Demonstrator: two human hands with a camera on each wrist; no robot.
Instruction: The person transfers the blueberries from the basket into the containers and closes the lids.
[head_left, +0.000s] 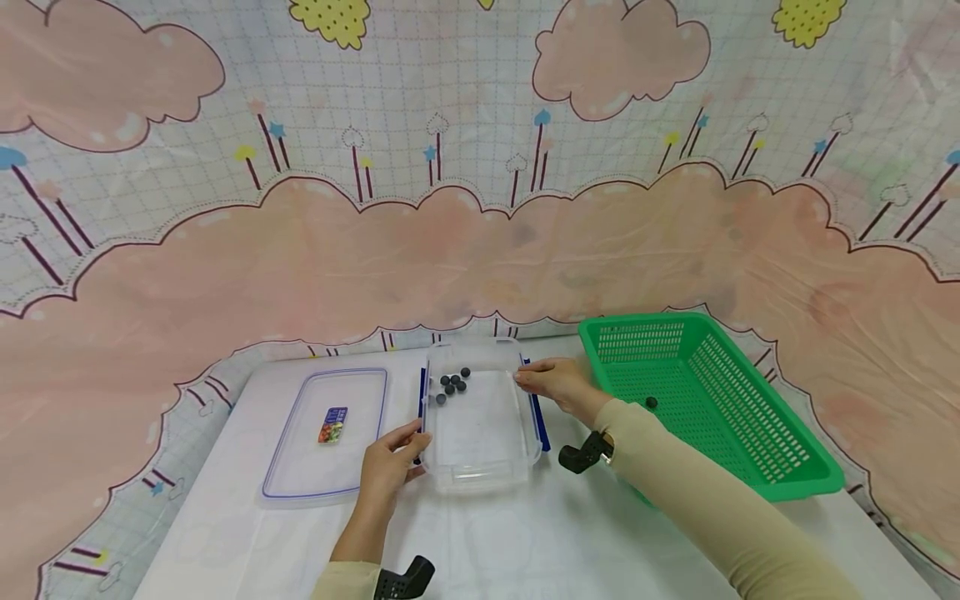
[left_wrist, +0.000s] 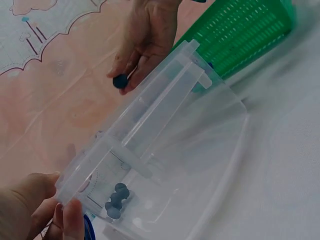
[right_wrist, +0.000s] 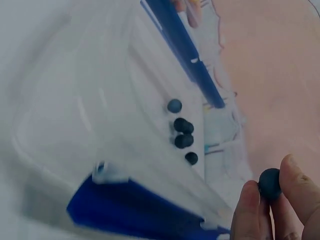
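Note:
A clear plastic box (head_left: 480, 479) with blue side clips (right_wrist: 145, 212) sits mid-table, somewhat tilted in the left wrist view. Several small dark blue balls (head_left: 453, 385) are gathered inside it towards its far left. My left hand (head_left: 392, 458) grips the box's left side, with thumb at the rim and fingers beneath. Over the right rim, near the far end, is my right hand (head_left: 558, 385). Its thumb and fingertips pinch one dark blue ball (right_wrist: 270, 184), which the head view hides.
To the right stands a green slotted basket (head_left: 738, 358) with one dark ball (head_left: 651, 402) in it. A clear lid (head_left: 300, 479) edged in blue, bearing a colourful label (head_left: 332, 425), lies on the left. Behind the table hangs a patterned cloth (head_left: 450, 258).

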